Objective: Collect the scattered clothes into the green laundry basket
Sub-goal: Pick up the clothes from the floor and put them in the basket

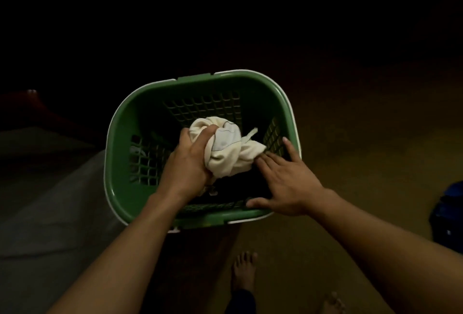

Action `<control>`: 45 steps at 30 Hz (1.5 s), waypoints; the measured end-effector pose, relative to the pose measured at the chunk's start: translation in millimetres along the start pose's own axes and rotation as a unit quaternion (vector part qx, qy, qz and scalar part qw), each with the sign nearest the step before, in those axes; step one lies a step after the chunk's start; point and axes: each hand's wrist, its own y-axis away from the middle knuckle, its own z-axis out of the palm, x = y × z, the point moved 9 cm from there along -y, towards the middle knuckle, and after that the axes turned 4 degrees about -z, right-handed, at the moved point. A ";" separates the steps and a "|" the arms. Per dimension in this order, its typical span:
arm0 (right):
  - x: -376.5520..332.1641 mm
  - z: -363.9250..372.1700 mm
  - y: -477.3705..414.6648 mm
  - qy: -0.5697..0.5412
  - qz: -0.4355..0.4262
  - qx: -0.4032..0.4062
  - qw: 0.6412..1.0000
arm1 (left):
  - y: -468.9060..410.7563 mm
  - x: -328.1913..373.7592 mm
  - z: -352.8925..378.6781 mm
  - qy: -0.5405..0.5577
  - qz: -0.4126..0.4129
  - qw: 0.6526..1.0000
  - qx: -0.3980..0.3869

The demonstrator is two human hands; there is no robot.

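Item: cream garment (231, 153), bunched, held within the rim of the green laundry basket (150, 103), above its floor.
My left hand (190, 160): fist clenched round the bundle's left side.
My right hand (288, 181): fingers spread flat, touching its right edge.
Judged release path: straight down.

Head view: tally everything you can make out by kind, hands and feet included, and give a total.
Green laundry basket: 1
Cream garment: 1
Hands: 2 (left hand, right hand)
Bare feet: 2
Blue object, too dark to identify: 1
Total: 7
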 end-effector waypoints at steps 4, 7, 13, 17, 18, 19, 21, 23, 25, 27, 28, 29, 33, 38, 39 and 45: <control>-6.7 11.1 0.8 0.060 -0.036 -0.040 0.997 | -15.9 -47.5 11.0 -0.056 -0.025 0.998 0.005; -8.6 15.8 5.0 0.092 -0.099 -0.128 0.983 | -25.3 -59.8 28.4 -0.083 -0.019 0.996 -0.022; -13.0 19.7 9.3 0.128 -0.127 -0.187 0.966 | -31.7 -54.9 74.0 -0.136 0.016 0.984 -0.117; -12.1 21.8 8.1 0.128 -0.116 -0.204 0.964 | -28.8 -54.2 90.6 -0.159 0.021 0.972 -0.169; -11.8 22.1 8.3 0.129 -0.115 -0.205 0.963 | -27.9 -54.6 92.6 -0.159 0.022 0.971 -0.175; -11.7 22.7 8.6 0.130 -0.114 -0.206 0.963 | -27.1 -54.5 93.1 -0.158 0.023 0.971 -0.176; -12.4 22.9 9.3 0.127 -0.110 -0.208 0.963 | -26.3 -52.9 90.6 -0.147 0.025 0.974 -0.169; -12.9 22.3 9.4 0.121 -0.109 -0.207 0.965 | -25.8 -51.3 87.3 -0.141 0.028 0.975 -0.167; -13.4 21.5 9.6 0.122 -0.108 -0.206 0.965 | -23.9 -49.7 84.4 -0.144 0.036 0.976 -0.161; -13.5 22.1 9.1 0.125 -0.106 -0.202 0.966 | -19.8 -47.6 82.9 -0.135 0.045 0.978 -0.153; -13.3 22.6 9.1 0.129 -0.105 -0.201 0.965 | -17.1 -45.8 82.1 -0.126 0.049 0.980 -0.149; -12.8 22.6 9.0 0.133 -0.104 -0.197 0.966 | -14.4 -43.5 81.4 -0.120 0.052 0.981 -0.145; -11.9 21.8 10.1 0.137 -0.102 -0.159 0.972 | -5.1 -26.7 73.7 -0.113 0.070 0.983 -0.124; -8.1 8.4 18.8 0.042 -0.052 -0.046 0.997 | -0.4 15.8 58.2 -0.092 0.091 0.987 -0.093; -3.0 4.6 26.1 0.022 -0.040 -0.020 0.999 | -0.5 30.8 56.7 -0.090 0.099 0.987 -0.088; 85.1 -16.2 107.8 -0.077 0.094 0.097 0.988 | 2.2 147.5 80.1 -0.104 0.149 0.980 -0.081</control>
